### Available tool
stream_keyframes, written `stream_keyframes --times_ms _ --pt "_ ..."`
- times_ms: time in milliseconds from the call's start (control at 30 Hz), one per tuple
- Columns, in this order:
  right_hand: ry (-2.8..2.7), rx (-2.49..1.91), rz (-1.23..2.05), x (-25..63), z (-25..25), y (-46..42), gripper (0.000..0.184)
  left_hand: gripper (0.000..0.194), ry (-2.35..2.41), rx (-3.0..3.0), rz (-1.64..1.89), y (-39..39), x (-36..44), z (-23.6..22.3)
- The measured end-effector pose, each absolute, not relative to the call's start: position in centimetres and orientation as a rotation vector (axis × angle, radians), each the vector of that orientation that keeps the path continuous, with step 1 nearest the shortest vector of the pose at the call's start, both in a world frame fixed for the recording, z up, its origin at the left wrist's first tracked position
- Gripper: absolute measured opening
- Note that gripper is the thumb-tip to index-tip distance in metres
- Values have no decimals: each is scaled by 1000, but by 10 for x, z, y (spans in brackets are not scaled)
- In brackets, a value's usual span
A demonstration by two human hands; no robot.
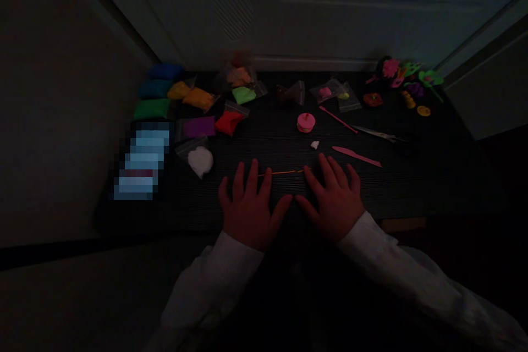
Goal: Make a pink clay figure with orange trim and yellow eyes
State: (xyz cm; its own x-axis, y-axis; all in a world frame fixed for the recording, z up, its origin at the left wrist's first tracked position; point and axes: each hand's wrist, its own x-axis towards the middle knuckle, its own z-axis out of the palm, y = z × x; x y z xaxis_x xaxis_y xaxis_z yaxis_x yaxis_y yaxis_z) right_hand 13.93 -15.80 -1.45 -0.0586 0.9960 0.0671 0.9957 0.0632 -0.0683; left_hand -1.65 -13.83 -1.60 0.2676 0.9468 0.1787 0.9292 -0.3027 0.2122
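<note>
My left hand (pixel 252 206) lies flat with its fingers spread on the dark ridged tabletop. Under its fingertips runs the left end of a thin orange clay strand (pixel 282 172). My right hand (pixel 334 195) rests palm down too, fingers apart, its index fingertip at the strand's right end. A small gap shows in the strand near that fingertip. Both thumbs point inward and nearly meet. Just beyond the right hand sit a small white clay piece (pixel 315 144) and a pink round clay model with a red top (pixel 306 123).
A pink plastic knife (pixel 357 156), a thin pink tool (pixel 338 119) and scissors (pixel 381 135) lie to the right. Bagged clay, including white (pixel 201 161), purple (pixel 199 127) and red (pixel 229 122), fills the left. A blurred phone (pixel 142 160) lies far left. Small clay figures (pixel 390 69) stand back right.
</note>
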Motion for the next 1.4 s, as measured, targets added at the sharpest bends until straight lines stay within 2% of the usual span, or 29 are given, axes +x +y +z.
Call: stream_keyframes --times_ms 333,533,767,1400 --pt "-2207 -2005 21 142 -14 -155 52 52 1722 2469 452 -135 -9 -13" --pt "-2169 -1825 19 157 -21 -137 30 38 1637 2530 577 -129 -4 -17" --pt "-2244 -1706 118 162 -20 -117 17 22 1655 2512 740 -117 -5 -23" --pt "-2304 -1594 206 160 -16 -107 11 22 1664 2430 646 -113 -4 -23"
